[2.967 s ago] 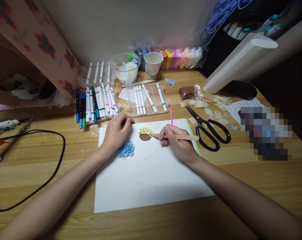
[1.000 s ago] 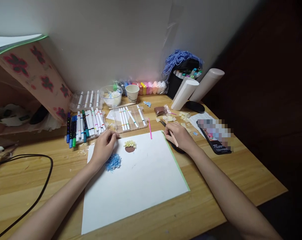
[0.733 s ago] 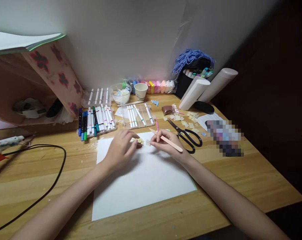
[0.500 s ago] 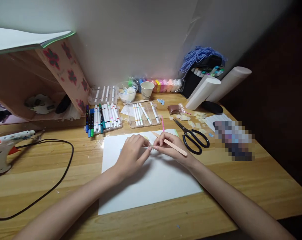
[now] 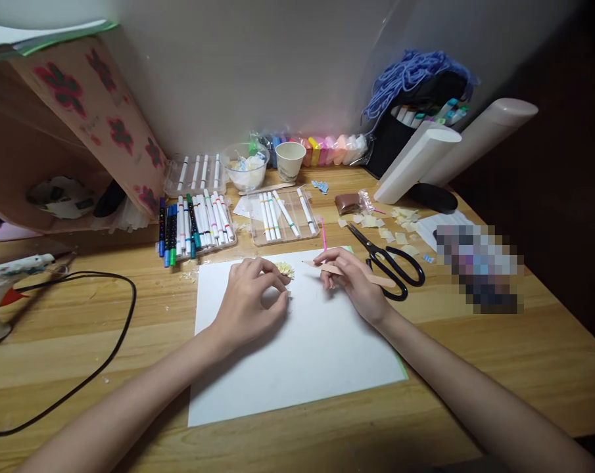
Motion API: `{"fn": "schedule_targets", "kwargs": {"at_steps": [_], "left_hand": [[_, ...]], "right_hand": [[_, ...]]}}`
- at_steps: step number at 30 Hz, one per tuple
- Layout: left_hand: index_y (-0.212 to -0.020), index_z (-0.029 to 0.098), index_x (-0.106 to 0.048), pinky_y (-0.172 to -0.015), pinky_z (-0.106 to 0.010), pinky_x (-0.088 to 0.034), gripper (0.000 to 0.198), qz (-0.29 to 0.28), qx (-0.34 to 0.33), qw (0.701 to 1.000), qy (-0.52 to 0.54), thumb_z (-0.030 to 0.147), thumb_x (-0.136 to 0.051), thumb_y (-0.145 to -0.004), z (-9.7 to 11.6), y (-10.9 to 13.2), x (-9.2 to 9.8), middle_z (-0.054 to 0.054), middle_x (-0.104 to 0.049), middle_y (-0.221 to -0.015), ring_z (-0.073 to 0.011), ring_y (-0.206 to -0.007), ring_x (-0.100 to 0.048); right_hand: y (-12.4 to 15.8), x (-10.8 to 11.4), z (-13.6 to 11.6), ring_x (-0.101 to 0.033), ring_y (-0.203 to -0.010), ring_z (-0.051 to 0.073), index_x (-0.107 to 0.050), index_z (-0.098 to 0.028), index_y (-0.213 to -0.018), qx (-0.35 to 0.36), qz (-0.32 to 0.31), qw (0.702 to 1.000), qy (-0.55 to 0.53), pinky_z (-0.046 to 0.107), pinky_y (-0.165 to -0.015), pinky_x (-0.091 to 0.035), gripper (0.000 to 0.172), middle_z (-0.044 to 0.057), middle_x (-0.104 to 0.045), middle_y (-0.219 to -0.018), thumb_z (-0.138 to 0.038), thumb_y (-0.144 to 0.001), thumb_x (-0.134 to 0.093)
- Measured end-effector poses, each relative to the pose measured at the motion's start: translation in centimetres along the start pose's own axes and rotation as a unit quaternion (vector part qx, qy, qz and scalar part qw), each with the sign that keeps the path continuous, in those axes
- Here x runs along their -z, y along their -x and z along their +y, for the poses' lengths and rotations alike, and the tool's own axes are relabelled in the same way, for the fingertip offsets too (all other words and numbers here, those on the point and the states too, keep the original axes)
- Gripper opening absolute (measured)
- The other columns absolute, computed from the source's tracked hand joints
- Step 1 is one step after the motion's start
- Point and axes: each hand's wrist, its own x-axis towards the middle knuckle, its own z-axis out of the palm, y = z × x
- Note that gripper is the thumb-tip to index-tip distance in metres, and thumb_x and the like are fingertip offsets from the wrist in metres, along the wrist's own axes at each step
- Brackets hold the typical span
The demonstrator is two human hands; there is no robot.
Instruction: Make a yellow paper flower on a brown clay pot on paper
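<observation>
A white sheet of paper [image 5: 307,355] lies on the wooden desk in front of me. My left hand [image 5: 250,302] rests on its upper part with fingers curled in a pinch beside a small tuft of pale yellow paper shreds [image 5: 283,269]; what the fingertips hold is hidden. My right hand [image 5: 354,282] is closed around a flat wooden stick [image 5: 376,278], whose tip points left toward the yellow tuft. The blue shreds and brown shape seen before are covered by my left hand.
Black scissors [image 5: 393,265] lie just right of my right hand. Marker trays [image 5: 198,220], a clear bowl [image 5: 245,165], a paper cup [image 5: 291,159] and coloured clay packs [image 5: 327,148] line the back. A glue gun [image 5: 6,289] and black cable [image 5: 104,355] lie left. A phone [image 5: 477,266] lies right.
My right hand went out to the paper scraps by the scissors, came back and met my left over the yellow tuft. It has since drawn slightly right; my left stays beside the tuft.
</observation>
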Motion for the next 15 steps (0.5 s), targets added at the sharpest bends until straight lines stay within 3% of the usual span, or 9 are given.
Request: {"fn": "schedule_targets", "kwargs": {"at_steps": [4, 8, 15], "left_hand": [[-0.073, 0.021, -0.063, -0.084, -0.039, -0.034, 0.009, 0.026, 0.031, 0.999, -0.021, 0.026, -0.058, -0.078, -0.6, -0.6, 0.4, -0.003, -0.058, -0.094, -0.0208, -0.094, -0.052], [-0.070, 0.021, -0.063, -0.083, -0.038, -0.034, 0.013, 0.025, 0.043, 0.999, -0.019, 0.030, -0.059, -0.079, -1.3, -1.1, 0.7, -0.002, -0.058, -0.092, -0.0203, -0.093, -0.052], [-0.067, 0.022, -0.064, -0.085, -0.039, -0.035, 0.011, 0.010, 0.042, 0.998, -0.038, 0.027, -0.061, -0.076, -1.8, -1.1, 0.7, -0.003, -0.060, -0.094, -0.0219, -0.094, -0.051]], "right_hand": [[0.4, -0.7, 0.5, -0.053, -0.062, 0.013, -0.047, -0.022, -0.088, -0.020, -0.025, 0.999, 0.007, 0.026, -0.061, -0.042, 0.014, -0.003, -0.059, -0.064, -0.036, -0.089, -0.047], [0.8, -1.0, 0.6, -0.058, -0.066, 0.013, -0.048, -0.021, -0.083, -0.035, -0.048, 0.997, 0.045, 0.026, -0.063, -0.044, 0.016, -0.001, -0.061, -0.069, -0.036, -0.088, -0.051], [1.0, -1.0, 0.6, -0.054, -0.061, 0.012, -0.054, -0.019, -0.077, -0.003, -0.039, 0.994, 0.101, 0.025, -0.057, -0.042, 0.020, -0.001, -0.057, -0.067, -0.038, -0.085, -0.057]]}}
